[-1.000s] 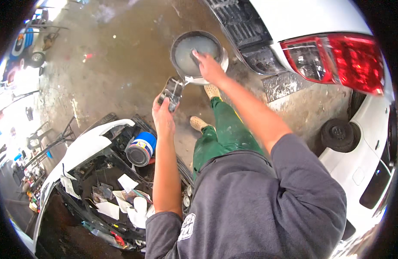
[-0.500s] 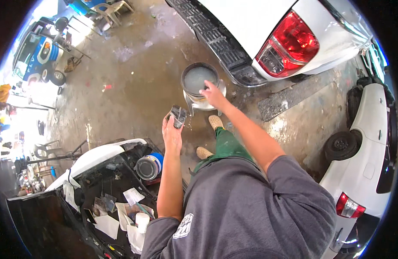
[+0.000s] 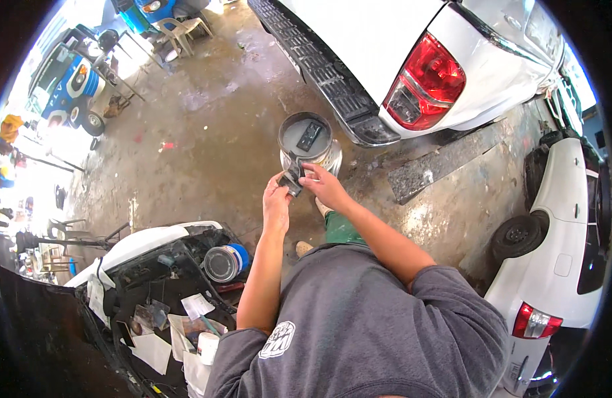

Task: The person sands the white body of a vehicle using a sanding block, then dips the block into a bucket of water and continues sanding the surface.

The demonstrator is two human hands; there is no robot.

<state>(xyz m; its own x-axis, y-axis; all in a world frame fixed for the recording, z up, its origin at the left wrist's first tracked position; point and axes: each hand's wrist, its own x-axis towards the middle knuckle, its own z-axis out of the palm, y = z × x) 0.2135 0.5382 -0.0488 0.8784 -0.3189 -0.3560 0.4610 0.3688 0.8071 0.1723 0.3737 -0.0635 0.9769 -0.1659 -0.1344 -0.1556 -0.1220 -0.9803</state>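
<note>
Hands together on a small dark part (image 3: 291, 184), left hand (image 3: 276, 207) gripping its left, right hand (image 3: 330, 191) pinching its right, nearer the bucket (image 3: 283, 125) just beyond; long axis hard to tell under fingers.

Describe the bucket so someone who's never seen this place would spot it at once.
Find the big white vehicle with the red taillight, upper right. Below and left of its black rear bumper, just beyond the right hand, is a round, dark-rimmed bucket. Unlike the blue-sided can at lower left, it holds cloudy grey liquid with a black rectangular block.
</note>
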